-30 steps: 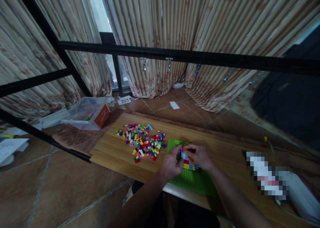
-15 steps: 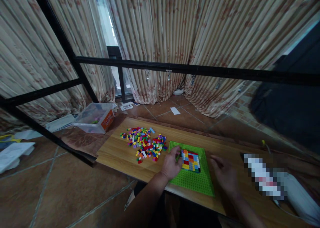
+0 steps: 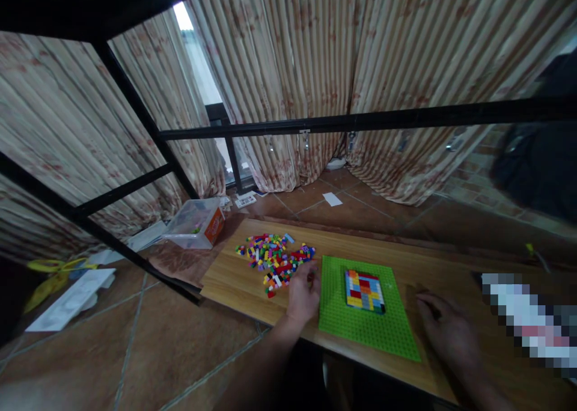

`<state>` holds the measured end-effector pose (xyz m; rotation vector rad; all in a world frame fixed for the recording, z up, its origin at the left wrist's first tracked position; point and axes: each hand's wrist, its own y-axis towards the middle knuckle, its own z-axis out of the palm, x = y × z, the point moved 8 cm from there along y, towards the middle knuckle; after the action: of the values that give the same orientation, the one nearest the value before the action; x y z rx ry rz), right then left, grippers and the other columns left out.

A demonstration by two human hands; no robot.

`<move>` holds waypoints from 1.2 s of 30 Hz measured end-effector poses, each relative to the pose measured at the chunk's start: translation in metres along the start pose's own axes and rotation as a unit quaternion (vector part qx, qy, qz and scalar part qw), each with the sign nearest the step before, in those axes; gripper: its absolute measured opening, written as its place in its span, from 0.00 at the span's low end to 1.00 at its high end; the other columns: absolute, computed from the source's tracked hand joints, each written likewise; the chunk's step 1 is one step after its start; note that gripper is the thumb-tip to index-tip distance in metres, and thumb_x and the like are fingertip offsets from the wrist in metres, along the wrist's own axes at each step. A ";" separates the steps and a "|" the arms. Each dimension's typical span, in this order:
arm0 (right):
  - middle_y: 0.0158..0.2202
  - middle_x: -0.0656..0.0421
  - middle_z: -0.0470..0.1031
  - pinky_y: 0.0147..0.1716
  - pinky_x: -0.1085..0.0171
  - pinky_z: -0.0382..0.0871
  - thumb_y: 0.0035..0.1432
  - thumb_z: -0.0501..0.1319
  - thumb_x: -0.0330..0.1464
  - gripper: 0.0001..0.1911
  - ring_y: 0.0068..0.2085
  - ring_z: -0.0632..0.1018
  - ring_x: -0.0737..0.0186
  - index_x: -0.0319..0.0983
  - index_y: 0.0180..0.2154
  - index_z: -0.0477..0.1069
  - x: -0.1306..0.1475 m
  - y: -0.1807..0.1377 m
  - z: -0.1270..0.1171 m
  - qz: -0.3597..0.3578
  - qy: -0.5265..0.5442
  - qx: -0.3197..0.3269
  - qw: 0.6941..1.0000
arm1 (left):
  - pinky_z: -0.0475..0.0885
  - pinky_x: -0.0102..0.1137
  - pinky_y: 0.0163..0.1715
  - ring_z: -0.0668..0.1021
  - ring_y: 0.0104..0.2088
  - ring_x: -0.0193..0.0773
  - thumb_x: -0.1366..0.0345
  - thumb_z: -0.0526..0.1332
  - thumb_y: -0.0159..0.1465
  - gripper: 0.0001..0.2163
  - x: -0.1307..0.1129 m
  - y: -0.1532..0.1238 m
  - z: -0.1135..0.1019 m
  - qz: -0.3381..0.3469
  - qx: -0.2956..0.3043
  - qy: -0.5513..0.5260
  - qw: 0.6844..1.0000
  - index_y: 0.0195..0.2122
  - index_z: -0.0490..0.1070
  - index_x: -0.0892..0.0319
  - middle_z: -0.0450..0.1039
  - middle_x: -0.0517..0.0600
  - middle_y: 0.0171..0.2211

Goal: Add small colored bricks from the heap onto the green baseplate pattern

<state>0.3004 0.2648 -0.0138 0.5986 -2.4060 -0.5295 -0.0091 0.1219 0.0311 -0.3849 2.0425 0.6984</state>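
green baseplate (image 3: 360,325) between two curled hands

the left hand (image 3: 305,294), fingers curled inward, is just beside the plate's left edge, near the loose bricks (image 3: 265,258); if it grips something, i cannot tell. the right hand (image 3: 449,333) is over the wooden table (image 3: 232,286) at the other side, fingers loosely bent, its grasp unclear. the coloured brick panel (image 3: 364,291) sits on the baseplate, apart from both hands

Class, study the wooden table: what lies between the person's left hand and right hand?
In the head view, the green studded baseplate lies between the left hand and right hand, bearing a multicoloured brick panel.
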 end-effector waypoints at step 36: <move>0.39 0.51 0.77 0.43 0.55 0.71 0.61 0.51 0.40 0.16 0.40 0.76 0.53 0.40 0.35 0.74 0.007 0.000 -0.004 -0.005 -0.001 -0.029 1.000 | 0.71 0.27 0.33 0.79 0.33 0.36 0.74 0.58 0.60 0.06 -0.012 0.012 0.008 -0.041 0.088 0.150 0.984 0.36 0.72 0.59 0.78 0.48 0.32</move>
<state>0.2974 0.2602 -0.0074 0.5855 -2.3820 -0.6011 -0.0035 0.1366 0.0417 -0.4928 2.3365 0.4240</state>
